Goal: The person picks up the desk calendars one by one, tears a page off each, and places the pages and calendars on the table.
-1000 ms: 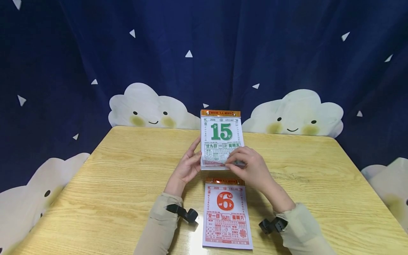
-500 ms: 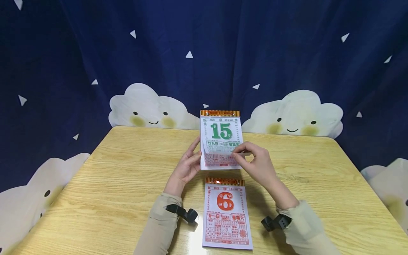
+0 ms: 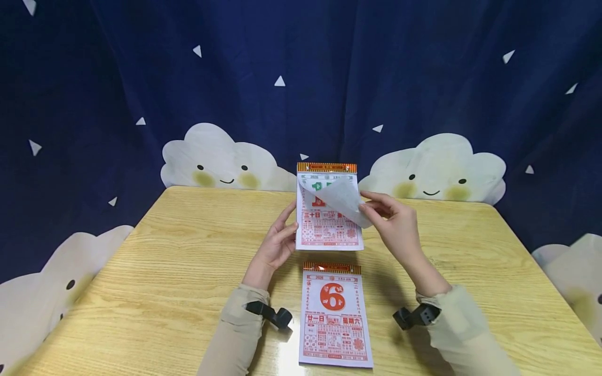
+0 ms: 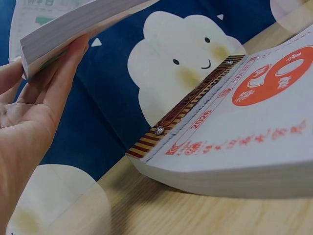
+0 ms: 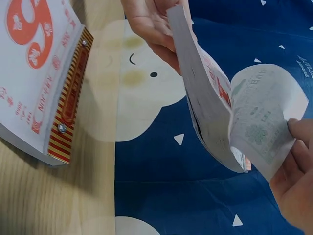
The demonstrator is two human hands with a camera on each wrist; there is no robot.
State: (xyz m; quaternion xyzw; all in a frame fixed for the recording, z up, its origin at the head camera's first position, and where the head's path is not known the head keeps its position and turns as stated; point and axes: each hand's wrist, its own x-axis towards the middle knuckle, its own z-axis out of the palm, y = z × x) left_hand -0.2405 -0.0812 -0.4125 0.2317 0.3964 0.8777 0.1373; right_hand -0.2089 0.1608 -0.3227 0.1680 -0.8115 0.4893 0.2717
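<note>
Calendar page (image 3: pixel 342 200) higher than before

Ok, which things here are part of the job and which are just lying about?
In the job:
held-up tear-off calendar, in the left hand
its green-printed top sheet, pinched by the right hand

Apparently just lying about:
red "6" tear-off calendar, untouched on the wood-grain table

My pad (image 3: pixel 320 235) is white with red print under an orange band (image 3: pixel 326 167), striped at its ends; its top leaf (image 3: pixel 345 198) is printed green. On my side of the pad, the 6 pad (image 3: pixel 334 334) is white and red. Beyond the pad, the navy curtain (image 3: pixel 301 42) has white triangles. My sleeves (image 3: pixel 235 324) are beige.
</note>
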